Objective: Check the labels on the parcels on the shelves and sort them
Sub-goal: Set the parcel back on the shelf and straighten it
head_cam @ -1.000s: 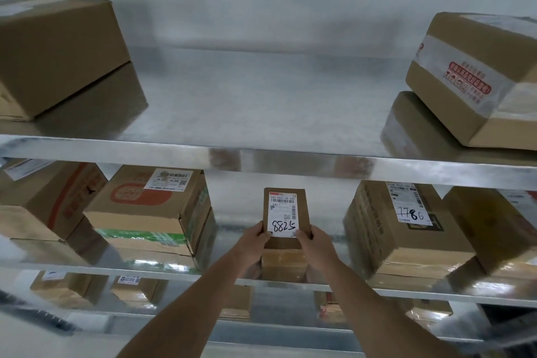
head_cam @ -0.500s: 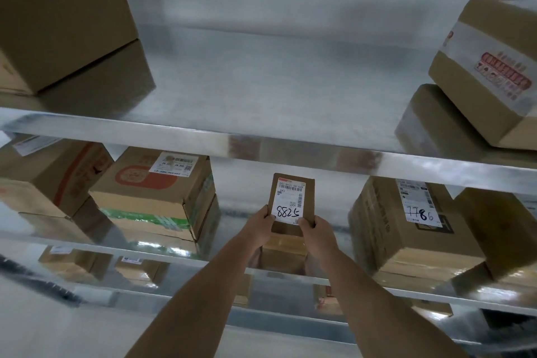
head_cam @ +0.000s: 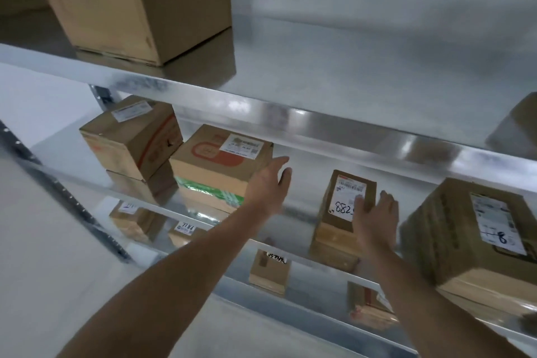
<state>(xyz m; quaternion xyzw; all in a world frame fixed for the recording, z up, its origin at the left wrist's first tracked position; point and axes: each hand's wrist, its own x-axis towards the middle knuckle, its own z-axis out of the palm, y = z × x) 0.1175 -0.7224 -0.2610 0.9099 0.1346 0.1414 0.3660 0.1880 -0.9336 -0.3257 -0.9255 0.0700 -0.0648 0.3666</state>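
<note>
1. Two bare forearms reach up from the bottom edge toward a metal shelf unit (head_cam: 319, 122).
2. The right hand (head_cam: 374, 221) has its fingers straight and relaxed, grasping nothing; it lies in front of the lower right part of the small parcel (head_cam: 345, 206), and whether it touches cannot be told.
3. The small parcel stands on the middle shelf near its front edge, and the white label (head_cam: 347, 197) on its top bears the handwritten figures "882", the rest hidden by the fingers.
4. The left hand (head_cam: 268, 183) is released, fingers spread, just beside the right side of the orange-printed box (head_cam: 218, 166) on the same shelf; contact cannot be told.
5. A larger labelled box (head_cam: 470, 238) sits toward the right end of that shelf.
6. Left of the orange-printed box stands a red-taped box (head_cam: 130, 136), near the shelf's left end.
7. On the top shelf, a big plain carton (head_cam: 136, 9) rests at the left front edge.
</note>
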